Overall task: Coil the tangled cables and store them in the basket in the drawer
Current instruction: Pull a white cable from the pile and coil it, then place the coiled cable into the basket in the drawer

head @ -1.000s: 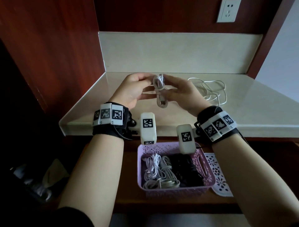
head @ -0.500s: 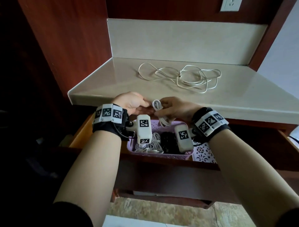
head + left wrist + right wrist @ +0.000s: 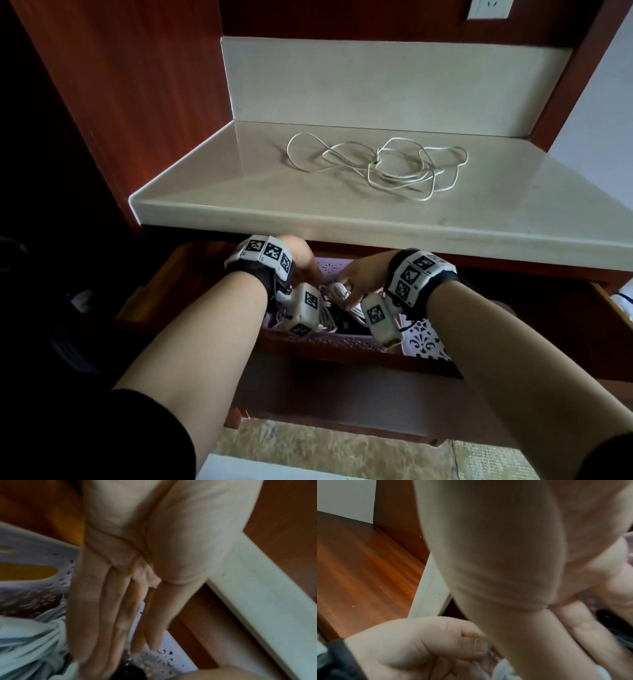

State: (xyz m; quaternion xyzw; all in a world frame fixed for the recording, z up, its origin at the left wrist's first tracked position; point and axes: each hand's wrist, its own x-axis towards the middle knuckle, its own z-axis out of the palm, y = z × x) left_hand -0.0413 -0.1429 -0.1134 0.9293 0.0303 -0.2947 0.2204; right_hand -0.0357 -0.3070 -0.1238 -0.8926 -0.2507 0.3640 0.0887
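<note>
Both hands are down in the open drawer [image 3: 191,270], over the purple basket [image 3: 310,341] that sits in it. The right hand [image 3: 356,277] has its fingers curled around a small white coil of cable [image 3: 337,291], holding it just above the basket's middle. The left hand [image 3: 301,262] is close beside it on the left; from its wrist camera the fingers [image 3: 96,615] run long and nearly straight, pressed together, pointing down into the basket (I cannot tell whether their tips touch the coil). Inside the basket lie other white bundles [image 3: 325,322] on the left and a black one [image 3: 346,323] towards the right. A white patterned mat [image 3: 426,339] lies just right of the basket. Up on the pale countertop [image 3: 212,181], well apart from the hands, a thin white cable [image 3: 380,164] still sprawls in loose tangled loops on the far right part.
</note>
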